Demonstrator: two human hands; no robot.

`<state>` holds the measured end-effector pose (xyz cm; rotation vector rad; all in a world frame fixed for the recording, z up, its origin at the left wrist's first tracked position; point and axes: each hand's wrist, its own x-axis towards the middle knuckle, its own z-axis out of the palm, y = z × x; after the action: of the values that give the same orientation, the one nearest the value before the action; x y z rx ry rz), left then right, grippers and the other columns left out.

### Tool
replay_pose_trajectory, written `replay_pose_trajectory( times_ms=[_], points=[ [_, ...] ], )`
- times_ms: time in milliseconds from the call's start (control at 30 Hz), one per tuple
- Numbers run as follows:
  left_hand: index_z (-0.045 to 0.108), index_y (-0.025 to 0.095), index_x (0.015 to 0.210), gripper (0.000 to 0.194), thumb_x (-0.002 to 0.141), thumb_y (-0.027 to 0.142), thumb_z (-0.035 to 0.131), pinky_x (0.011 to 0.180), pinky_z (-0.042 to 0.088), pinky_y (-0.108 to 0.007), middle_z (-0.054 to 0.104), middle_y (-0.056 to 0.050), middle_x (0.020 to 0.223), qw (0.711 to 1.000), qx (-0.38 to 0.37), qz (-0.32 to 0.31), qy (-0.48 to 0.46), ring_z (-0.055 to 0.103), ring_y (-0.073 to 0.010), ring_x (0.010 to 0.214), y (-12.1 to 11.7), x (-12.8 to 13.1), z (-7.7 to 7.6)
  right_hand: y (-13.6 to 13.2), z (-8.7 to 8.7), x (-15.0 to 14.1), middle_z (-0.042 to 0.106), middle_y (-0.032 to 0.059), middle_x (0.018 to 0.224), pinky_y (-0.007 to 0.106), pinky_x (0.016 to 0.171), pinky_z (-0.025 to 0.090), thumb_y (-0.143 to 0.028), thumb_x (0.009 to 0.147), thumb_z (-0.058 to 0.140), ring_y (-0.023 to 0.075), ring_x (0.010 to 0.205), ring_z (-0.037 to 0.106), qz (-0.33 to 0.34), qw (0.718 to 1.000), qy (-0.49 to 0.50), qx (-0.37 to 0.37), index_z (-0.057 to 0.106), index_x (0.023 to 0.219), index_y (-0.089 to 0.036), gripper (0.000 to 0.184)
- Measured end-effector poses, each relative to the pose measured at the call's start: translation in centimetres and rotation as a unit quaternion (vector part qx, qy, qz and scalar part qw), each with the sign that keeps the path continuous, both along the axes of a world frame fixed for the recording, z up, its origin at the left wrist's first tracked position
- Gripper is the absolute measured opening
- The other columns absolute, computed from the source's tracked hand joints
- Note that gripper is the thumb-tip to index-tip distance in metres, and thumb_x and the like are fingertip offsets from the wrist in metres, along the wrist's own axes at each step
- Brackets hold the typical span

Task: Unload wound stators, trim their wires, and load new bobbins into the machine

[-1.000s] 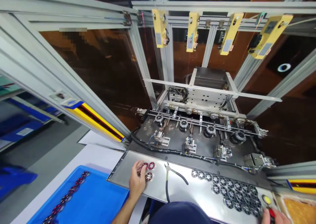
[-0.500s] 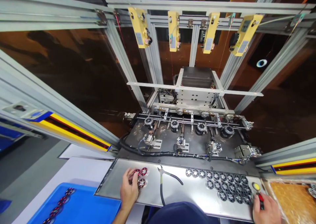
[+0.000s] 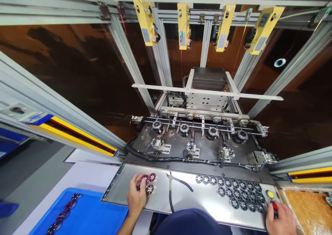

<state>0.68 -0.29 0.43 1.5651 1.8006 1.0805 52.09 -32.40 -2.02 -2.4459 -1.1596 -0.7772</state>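
Observation:
At the left of the metal work surface, my left hand (image 3: 137, 195) is closed around a small cluster of round motor stators wound with red wire (image 3: 149, 189). Its thumb and curled fingers touch the nearer ones and partly hide them. My right hand (image 3: 281, 219) lies at the right end of the surface, its fingers closed about a small red-and-black object (image 3: 275, 209). Whether that object is loose or fixed cannot be told. Just beyond it is a yellow round button (image 3: 270, 194). Rows of black unwound stators (image 3: 243, 194) lie left of my right hand.
Cutting pliers (image 3: 170, 190) lie open between the two stator groups. A blue tray (image 3: 98, 207) with red-wound stators stands at left. Behind is a winding machine (image 3: 206, 100) with several spindles, under yellow wire tensioners (image 3: 183, 27). An orange-lined box (image 3: 306, 204) is at right.
The view has shifted slightly. Both hands stay in about the same places, the left at the red-wound stators and the right at the red-and-black object.

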Motion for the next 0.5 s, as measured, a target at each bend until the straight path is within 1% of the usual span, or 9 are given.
replay_pose_trajectory(
  times_ms=[300, 500],
  points=[
    [0.051, 0.017, 0.124, 0.052, 0.086, 0.052, 0.051, 0.086, 0.056, -0.046, 0.073, -0.014, 0.108, 1.000, -0.001, 0.000, 0.002, 0.072, -0.0284, 0.090, -0.06, 0.13, 0.18, 0.11, 0.02, -0.09, 0.064, 0.0203, 0.093, 0.047, 0.089, 0.048, -0.048, 0.089, 0.040, 0.0343, 0.095, 0.059, 0.002, 1.000, 0.014, 0.008, 0.067, 0.097, -0.006, 0.050],
    [0.049, 0.017, 0.127, 0.053, 0.087, 0.052, 0.049, 0.088, 0.055, -0.046, 0.072, -0.014, 0.111, 1.000, -0.013, -0.005, 0.004, 0.071, -0.0291, 0.094, -0.06, -0.03, -0.04, 0.08, 0.05, -0.13, 0.064, 0.0223, 0.095, 0.049, 0.091, 0.047, -0.047, 0.089, 0.041, 0.0369, 0.098, 0.060, -0.006, 0.999, 0.037, 0.010, 0.067, 0.098, -0.004, 0.051]
  ],
)
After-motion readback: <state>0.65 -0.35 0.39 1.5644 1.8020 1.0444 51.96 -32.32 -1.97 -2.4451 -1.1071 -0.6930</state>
